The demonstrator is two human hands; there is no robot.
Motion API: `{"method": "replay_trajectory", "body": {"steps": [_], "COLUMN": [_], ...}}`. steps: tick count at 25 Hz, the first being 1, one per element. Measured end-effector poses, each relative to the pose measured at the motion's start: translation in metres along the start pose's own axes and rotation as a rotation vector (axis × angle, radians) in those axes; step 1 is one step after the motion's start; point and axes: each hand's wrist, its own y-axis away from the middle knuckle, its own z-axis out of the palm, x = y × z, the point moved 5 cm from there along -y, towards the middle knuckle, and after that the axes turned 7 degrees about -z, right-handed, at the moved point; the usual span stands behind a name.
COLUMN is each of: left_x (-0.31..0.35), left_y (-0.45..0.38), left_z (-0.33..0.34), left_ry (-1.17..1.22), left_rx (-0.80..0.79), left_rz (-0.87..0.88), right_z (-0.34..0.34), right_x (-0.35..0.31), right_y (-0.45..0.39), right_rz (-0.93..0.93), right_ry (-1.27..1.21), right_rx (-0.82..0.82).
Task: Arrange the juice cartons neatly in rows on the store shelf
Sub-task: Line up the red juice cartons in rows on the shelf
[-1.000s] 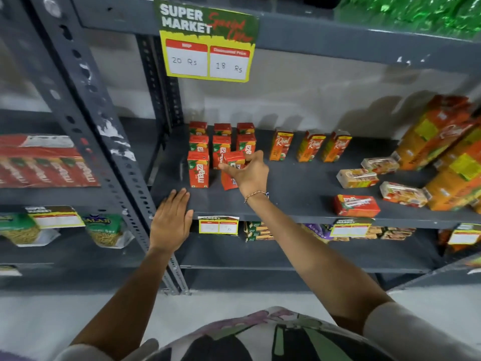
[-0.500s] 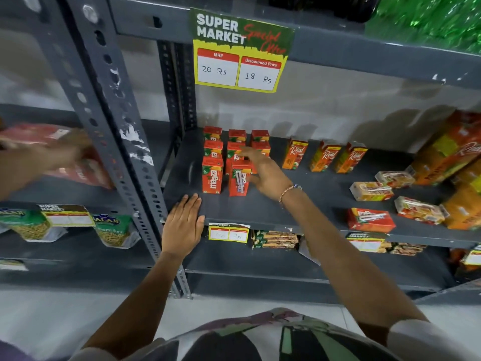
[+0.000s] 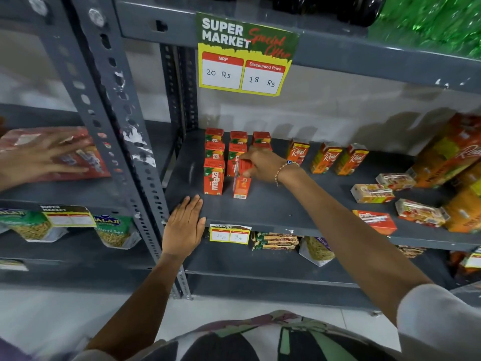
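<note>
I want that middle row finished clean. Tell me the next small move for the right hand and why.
Probably turn the carton so its face points forward, then slide it left beside the front Maaza carton. The right hand grips it at the top, and it stands twisted, side panel outward, ahead of its row. The left hand rests flat on the shelf edge.

A: Small red Maaza cartons (image 3: 226,152)?
B: Upright at the left end of the grey shelf (image 3: 273,212), in three columns running from back wall toward front edge. The left front one (image 3: 214,176) shows its label. The middle front one (image 3: 242,183) is turned edge-on, top gripped.

A: Orange Real cartons (image 3: 326,157)?
B: Three upright, side by side, mid-shelf near the back.

A: Others?
B: Several lying flat (image 3: 372,193) toward the right end, one red (image 3: 376,220) at the front edge.
</note>
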Motion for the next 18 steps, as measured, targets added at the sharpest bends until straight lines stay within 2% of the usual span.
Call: {"method": "replay_trajectory", "body": {"steps": [5, 7, 15, 18], "left_x": [-0.001, 0.0, 0.018, 0.059], "left_y": [0.001, 0.001, 0.012, 0.021], "left_z": [0.002, 0.002, -0.002, 0.011], "left_ry": [0.025, 0.037, 0.022, 0.005], "left_rx": [0.014, 0.011, 0.031, -0.015], "left_rz": [-0.004, 0.003, -0.047, 0.041], "right_z": [0.006, 0.013, 0.01, 0.004], "right_x": [-0.006, -0.009, -0.003, 0.027], "right_y": [-0.002, -0.002, 0.015, 0.053], "right_rz": [0.356, 0.437, 0.438, 0.379], "right_ry": [-0.3, -0.341, -0.25, -0.3], "right_rx": [0.367, 0.442, 0.307, 0.271]}}
